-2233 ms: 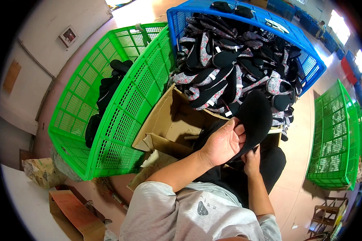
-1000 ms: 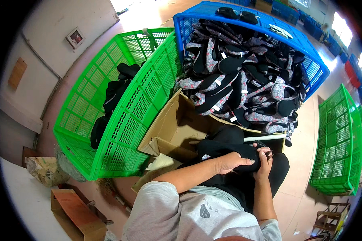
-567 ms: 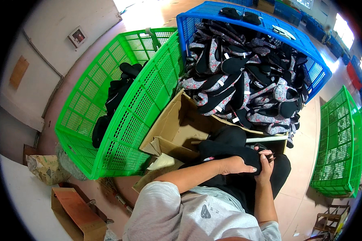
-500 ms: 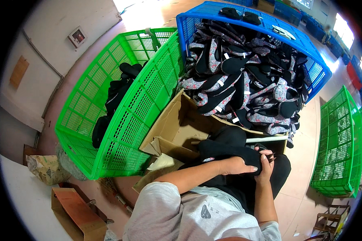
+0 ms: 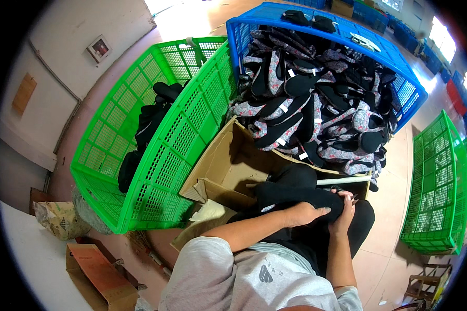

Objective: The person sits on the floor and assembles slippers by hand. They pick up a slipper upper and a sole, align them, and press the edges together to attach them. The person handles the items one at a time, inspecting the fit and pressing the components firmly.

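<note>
A black slipper (image 5: 321,199) lies across my lap, its sole side dark and its outline merging with my black trousers. My left hand (image 5: 303,214) grips it from the left, thumb lying along its surface. At the slipper's right end is my right hand (image 5: 344,213), closed round what looks like a small pair of scissors (image 5: 354,199); short dark points stick out past the fingers. Part of that tool is hidden by the hand. Just beyond, a cardboard box (image 5: 233,166) stands open in front of my knees.
A blue crate (image 5: 316,33) tipped toward me spills floral-lined black slippers (image 5: 316,111). On the left, a green crate (image 5: 166,150) holds black slippers (image 5: 150,122). A white rod (image 5: 342,180) lies at the box's edge. Another green crate (image 5: 433,186) stands right; a smaller carton (image 5: 98,269) is lower left.
My right hand's fingers have shifted slightly upward and turned, and the tool's points show less. My left thumb has moved a little along the slipper. The crates are unchanged.
</note>
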### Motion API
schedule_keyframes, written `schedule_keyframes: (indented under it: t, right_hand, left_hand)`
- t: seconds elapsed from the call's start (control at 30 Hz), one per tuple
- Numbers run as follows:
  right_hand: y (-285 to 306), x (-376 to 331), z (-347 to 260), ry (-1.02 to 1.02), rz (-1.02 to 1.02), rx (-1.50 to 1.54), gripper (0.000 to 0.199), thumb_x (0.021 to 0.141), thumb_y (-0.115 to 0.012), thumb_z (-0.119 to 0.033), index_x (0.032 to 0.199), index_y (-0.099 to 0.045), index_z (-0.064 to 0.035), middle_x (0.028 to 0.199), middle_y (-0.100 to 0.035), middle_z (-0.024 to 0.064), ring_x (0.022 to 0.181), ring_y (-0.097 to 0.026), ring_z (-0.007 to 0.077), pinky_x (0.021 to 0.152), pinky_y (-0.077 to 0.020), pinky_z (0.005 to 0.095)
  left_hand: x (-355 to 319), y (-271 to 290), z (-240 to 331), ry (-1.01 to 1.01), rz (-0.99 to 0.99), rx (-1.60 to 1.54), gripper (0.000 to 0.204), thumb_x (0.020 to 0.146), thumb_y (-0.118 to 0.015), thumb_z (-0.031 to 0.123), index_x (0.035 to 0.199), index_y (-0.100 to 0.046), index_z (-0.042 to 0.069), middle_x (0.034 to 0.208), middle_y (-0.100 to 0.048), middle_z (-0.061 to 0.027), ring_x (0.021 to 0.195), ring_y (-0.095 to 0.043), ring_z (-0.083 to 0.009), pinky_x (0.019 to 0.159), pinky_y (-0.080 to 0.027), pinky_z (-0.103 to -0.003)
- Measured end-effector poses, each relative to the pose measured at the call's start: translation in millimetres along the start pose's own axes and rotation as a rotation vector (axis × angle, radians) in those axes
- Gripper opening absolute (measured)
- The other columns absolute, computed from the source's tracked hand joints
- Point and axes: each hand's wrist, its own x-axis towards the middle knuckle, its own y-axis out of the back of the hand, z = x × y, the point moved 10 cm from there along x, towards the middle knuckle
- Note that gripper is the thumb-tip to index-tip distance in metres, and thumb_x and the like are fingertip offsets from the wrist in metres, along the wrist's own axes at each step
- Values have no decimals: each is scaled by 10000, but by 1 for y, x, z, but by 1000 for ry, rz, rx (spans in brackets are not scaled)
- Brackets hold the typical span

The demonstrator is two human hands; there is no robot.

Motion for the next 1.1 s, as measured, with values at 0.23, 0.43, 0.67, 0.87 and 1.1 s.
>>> schedule_keyframes:
  t: [0.23, 0.43, 0.67, 0.87, 1.1]
  right_hand:
    - [10, -1, 20, -42, 30, -186, 349, 1014, -513, -338, 1115, -595, -14, 1003, -619, 67, 926, -570, 150, 878, -455, 300]
    - [20, 0, 26, 44, -30, -215, 358, 980, -572, -391, 1070, -581, -44, 991, -625, 67, 908, -604, 154, 820, -504, 295]
    - [30, -1, 25, 19, 80, -146, 225, 977, -606, -275, 995, -578, -53, 903, -547, -7, 818, -509, 96, 796, -439, 270]
    - [43, 3, 16, 95, 201, -169, 253, 989, -596, -303, 957, -577, -53, 877, -548, -9, 802, -502, 94, 764, -439, 264]
    - [58, 1, -2, 127, 381, -252, 198, 969, -623, -243, 888, -551, -77, 862, -482, -42, 798, -434, 74, 796, -384, 239]
  left_hand:
    - [-13, 12, 8, 261, 44, 180, 561, 956, -581, 499, 1128, -664, -29, 991, -711, -127, 909, -640, -215, 875, -487, -320]
    - [-7, 4, 9, -129, 67, 96, 451, 988, -566, 415, 1174, -655, 14, 1074, -706, -114, 974, -624, -193, 915, -475, -314]
    - [-8, -1, 1, 96, -146, 217, 453, 980, -583, 384, 1180, -643, -18, 1063, -703, -121, 929, -622, -186, 887, -486, -317]
    - [-10, 10, -1, 243, -60, 167, 330, 930, -549, 195, 1114, -663, -54, 988, -709, -155, 888, -647, -200, 843, -506, -332]
    - [-21, 90, -2, 18, 603, 275, 191, 837, -534, 29, 920, -683, -59, 923, -709, -189, 890, -681, -276, 813, -525, -363]
